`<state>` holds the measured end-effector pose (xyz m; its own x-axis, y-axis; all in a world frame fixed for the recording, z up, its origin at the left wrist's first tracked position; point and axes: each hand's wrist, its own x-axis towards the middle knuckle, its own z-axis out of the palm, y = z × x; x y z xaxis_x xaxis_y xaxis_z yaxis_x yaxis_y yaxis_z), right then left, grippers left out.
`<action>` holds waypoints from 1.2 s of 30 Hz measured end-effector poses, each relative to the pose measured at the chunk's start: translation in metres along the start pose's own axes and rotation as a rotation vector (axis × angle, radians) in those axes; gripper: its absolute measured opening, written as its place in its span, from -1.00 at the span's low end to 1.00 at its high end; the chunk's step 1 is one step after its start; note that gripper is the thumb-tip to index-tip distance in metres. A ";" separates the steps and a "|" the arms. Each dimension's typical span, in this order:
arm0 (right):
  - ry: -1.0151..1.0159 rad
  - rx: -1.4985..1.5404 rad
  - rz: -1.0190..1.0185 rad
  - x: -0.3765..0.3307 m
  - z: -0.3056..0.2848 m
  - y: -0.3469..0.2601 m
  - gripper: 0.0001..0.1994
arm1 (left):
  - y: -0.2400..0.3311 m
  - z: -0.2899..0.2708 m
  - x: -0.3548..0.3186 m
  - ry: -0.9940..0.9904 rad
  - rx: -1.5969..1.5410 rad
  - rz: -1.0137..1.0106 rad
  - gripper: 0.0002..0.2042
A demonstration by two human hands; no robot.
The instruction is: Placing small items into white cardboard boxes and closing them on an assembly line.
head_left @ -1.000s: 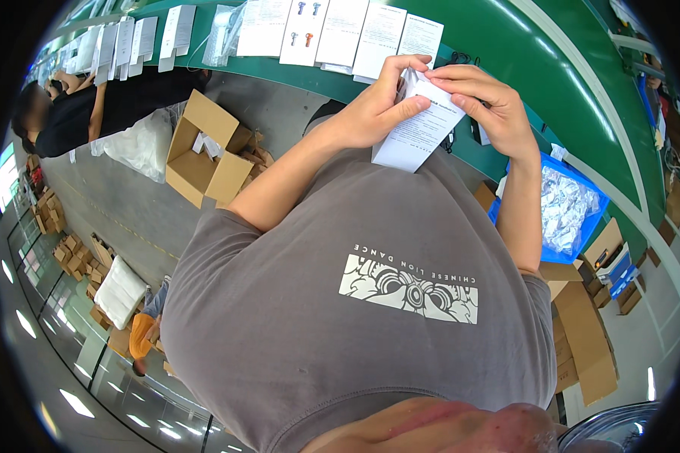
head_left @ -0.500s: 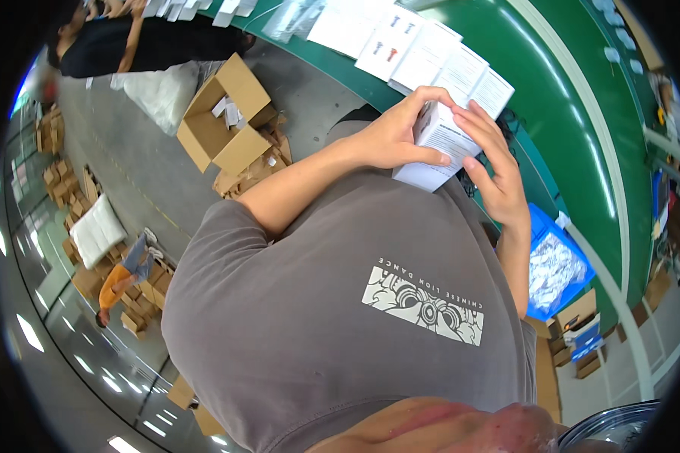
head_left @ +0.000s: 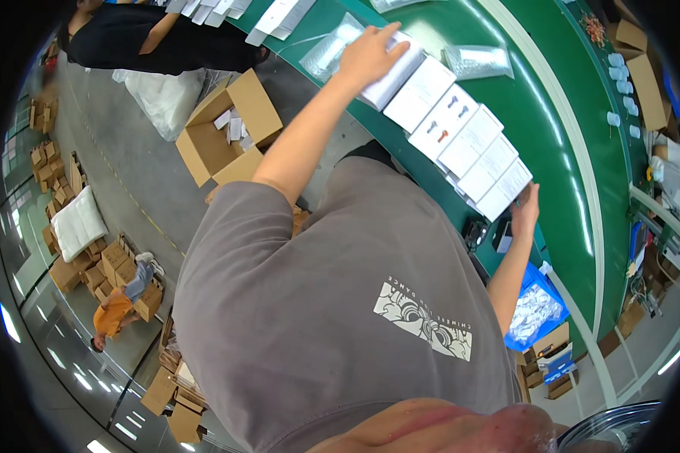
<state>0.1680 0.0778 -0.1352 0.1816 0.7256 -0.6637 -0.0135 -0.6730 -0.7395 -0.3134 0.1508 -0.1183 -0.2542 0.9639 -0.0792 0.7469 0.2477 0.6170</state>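
Note:
A row of white boxes lies side by side along the near edge of the green table; one top has printed pictures of small tools. At its left end my left hand is closed over a white box, fingers across its top and far side, thumb hidden. Beside the row's right end is my right hand, fingers apart and against the last box, partly hidden by it. A dark object with cables and a small dark box lie near my right wrist.
Clear plastic bags lie beyond the row, and another bag near my left hand. A blue bin of silvery packets stands at right. An open cardboard carton is on the floor at left. A co-worker in black stands far left.
Both hands have left the spot before my chest where they held a white box. My left hand has moved far left onto a box; my right hand has moved down to the row's right end.

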 end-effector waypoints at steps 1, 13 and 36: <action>-0.001 0.003 0.002 0.001 0.017 0.003 -0.36 | 0.000 -0.002 0.002 -0.043 0.009 0.004 -0.40; 0.163 0.018 0.039 0.000 0.036 0.021 -0.26 | -0.090 -0.002 0.031 -0.032 -0.399 -0.120 -0.55; -1.320 -0.995 -0.979 -0.081 0.321 -0.218 0.05 | 0.017 -0.263 -0.014 -0.408 -0.718 0.157 -0.25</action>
<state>-0.1593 0.2118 0.0440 -0.9801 0.1559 -0.1232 0.1855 0.4960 -0.8483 -0.4589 0.1162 0.0997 0.1651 0.9760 -0.1420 0.1477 0.1179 0.9820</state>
